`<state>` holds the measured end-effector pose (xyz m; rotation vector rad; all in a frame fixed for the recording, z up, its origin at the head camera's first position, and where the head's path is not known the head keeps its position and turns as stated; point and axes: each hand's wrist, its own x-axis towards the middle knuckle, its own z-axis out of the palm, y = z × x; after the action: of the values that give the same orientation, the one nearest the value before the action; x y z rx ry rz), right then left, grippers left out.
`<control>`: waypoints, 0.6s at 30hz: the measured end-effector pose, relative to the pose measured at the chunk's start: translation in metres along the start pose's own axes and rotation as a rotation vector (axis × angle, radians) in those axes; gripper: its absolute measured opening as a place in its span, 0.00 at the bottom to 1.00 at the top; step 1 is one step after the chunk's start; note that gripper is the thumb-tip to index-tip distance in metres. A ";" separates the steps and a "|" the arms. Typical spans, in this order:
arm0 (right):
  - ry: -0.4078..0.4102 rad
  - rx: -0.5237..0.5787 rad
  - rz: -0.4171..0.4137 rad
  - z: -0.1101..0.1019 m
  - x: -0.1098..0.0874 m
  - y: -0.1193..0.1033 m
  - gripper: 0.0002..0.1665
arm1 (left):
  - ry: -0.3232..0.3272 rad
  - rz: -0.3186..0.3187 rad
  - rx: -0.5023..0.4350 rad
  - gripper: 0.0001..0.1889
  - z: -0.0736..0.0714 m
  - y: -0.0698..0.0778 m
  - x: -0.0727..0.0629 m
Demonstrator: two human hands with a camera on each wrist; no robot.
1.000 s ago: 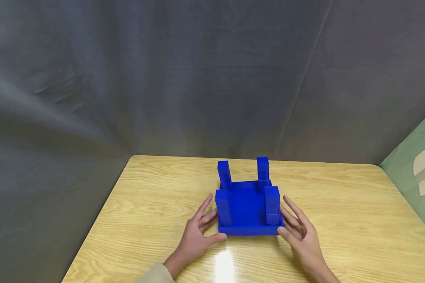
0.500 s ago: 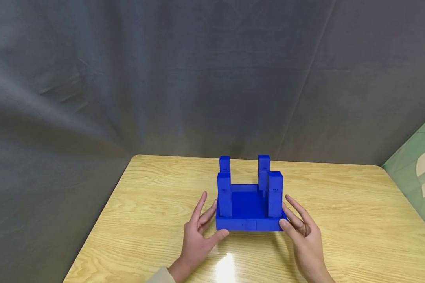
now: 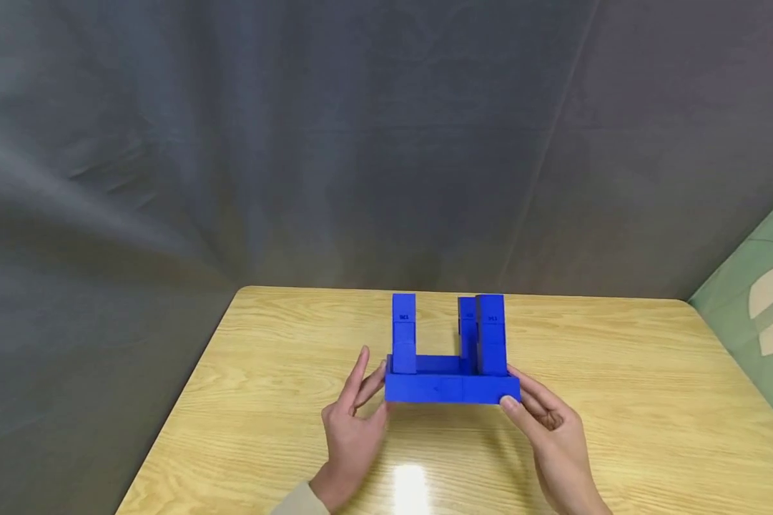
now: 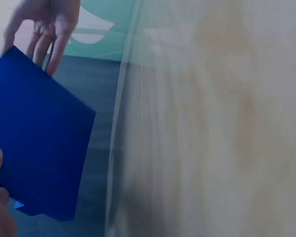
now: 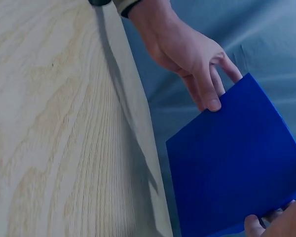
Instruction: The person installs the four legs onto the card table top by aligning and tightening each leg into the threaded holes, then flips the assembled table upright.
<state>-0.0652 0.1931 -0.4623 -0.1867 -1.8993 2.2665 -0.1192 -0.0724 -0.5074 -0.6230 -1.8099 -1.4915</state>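
Note:
A blue square tray-like piece (image 3: pixel 450 388) with upright posts (image 3: pixel 404 333) at its corners is held up off the table. Its flat underside shows in the left wrist view as a blue panel (image 4: pixel 44 128), and again in the right wrist view. My left hand (image 3: pixel 355 429) holds the left side, thumb low and fingers along the edge. At the near right corner my right hand (image 3: pixel 556 436) grips it, thumb on the front wall and fingers behind. Of the posts, three show in the head view; the far left corner is hidden behind the near left post.
A wood-grain table (image 3: pixel 264 372) lies beneath. Grey cloth (image 3: pixel 360 143) hangs behind it and at the left. A green panel with pale shapes (image 3: pixel 766 286) stands at the right. A bright glare spot (image 3: pixel 410 490) marks the tabletop near the front.
The blue piece has risen at its near edge and tilted, so its front wall faces me more and its floor shows less. Both hands stay on its sides.

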 end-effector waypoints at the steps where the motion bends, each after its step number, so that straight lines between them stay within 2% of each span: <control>1: 0.003 -0.010 0.004 0.000 -0.001 -0.001 0.26 | 0.014 0.034 0.006 0.46 -0.001 -0.001 0.002; 4: 0.021 -0.056 0.036 0.000 -0.003 -0.006 0.31 | 0.015 0.072 0.024 0.46 -0.004 0.000 0.006; 8: 0.044 -0.120 0.063 -0.001 -0.003 -0.010 0.32 | -0.021 0.081 0.036 0.49 -0.009 0.000 0.007; 14: 0.067 -0.170 -0.084 -0.004 -0.002 -0.013 0.28 | -0.064 0.057 0.006 0.54 -0.015 0.001 0.009; 18: 0.063 -0.232 -0.107 -0.006 -0.001 -0.020 0.29 | -0.081 0.025 -0.050 0.54 -0.018 0.005 0.016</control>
<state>-0.0615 0.2020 -0.4435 -0.1806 -2.0828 1.9472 -0.1217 -0.0901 -0.4904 -0.7376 -1.8233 -1.5188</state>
